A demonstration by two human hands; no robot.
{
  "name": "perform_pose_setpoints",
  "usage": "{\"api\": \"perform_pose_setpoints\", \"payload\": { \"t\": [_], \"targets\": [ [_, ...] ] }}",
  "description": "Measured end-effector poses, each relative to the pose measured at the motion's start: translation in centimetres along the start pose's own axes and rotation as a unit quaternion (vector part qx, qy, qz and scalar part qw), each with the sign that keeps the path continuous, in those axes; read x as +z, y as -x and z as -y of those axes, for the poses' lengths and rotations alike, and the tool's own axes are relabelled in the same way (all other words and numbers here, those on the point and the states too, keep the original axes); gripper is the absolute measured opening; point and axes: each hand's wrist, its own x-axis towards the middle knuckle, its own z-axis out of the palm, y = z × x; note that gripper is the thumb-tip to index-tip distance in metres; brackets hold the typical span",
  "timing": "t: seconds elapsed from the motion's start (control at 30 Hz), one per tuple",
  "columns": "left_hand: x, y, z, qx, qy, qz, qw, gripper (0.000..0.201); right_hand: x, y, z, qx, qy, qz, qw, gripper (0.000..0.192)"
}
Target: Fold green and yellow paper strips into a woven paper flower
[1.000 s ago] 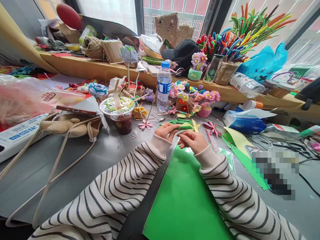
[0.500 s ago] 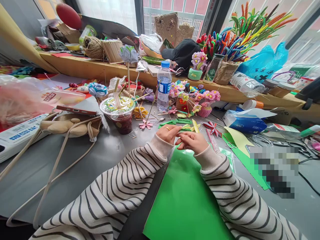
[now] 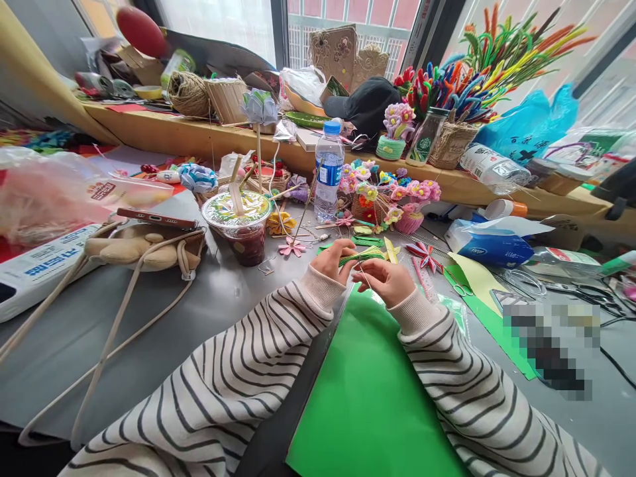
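My left hand (image 3: 334, 260) is closed on a small green-and-yellow striped piece (image 3: 366, 256), whose lines run lengthwise; I cannot tell if it is paper or cord. Close by on its right, my right hand (image 3: 390, 283) pinches at the near end of this piece, with a thin pale thread or wire (image 3: 364, 276) by its fingertips. Both hands hover over the far end of a green sheet (image 3: 377, 384). Just beyond them lie yellow paper strips (image 3: 392, 250) and green scraps (image 3: 368, 240). The fingers hide part of the striped piece.
Left of my hands stand a lidded drink cup (image 3: 243, 232) and a bag with a phone (image 3: 156, 218) on it. A water bottle (image 3: 328, 192) stands behind. Rightward are a ruler (image 3: 422, 277), green-handled scissors (image 3: 460, 285), a tissue pack (image 3: 489, 245) and a pixelated patch.
My hands have moved slightly apart at the fingertips, so more of the striped piece shows. The right fingers have turned, and the view has shifted a little.
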Motion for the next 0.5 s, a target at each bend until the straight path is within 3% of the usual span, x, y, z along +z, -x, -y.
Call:
{"api": "perform_pose_setpoints", "payload": {
  "t": [0.07, 0.13, 0.27, 0.37, 0.5],
  "targets": [
    [0.1, 0.1, 0.0, -0.005, 0.003, 0.002, 1.0, 0.017, 0.1, 0.3, 0.1, -0.092, 0.162, -0.081, 0.979, 0.014],
    [0.2, 0.1, -0.1, -0.007, 0.0, 0.004, 1.0, 0.017, -0.1, 0.5, 0.3, -0.189, 0.286, -0.137, 0.929, 0.011],
    [0.3, 0.3, -0.2, 0.007, -0.021, 0.003, 1.0, 0.015, -0.5, 0.7, 0.8, -0.314, 0.38, -0.157, 0.856, 0.011],
    [0.3, 0.3, -0.1, 0.025, -0.042, 0.008, 0.999, 0.013, -0.9, 0.7, 1.2, -0.335, 0.376, -0.164, 0.848, 0.011],
    [0.4, 0.4, 0.0, 0.051, -0.062, 0.027, 0.996, 0.009, -1.6, 0.6, 1.6, -0.308, 0.336, -0.152, 0.877, 0.011]
  ]
}}
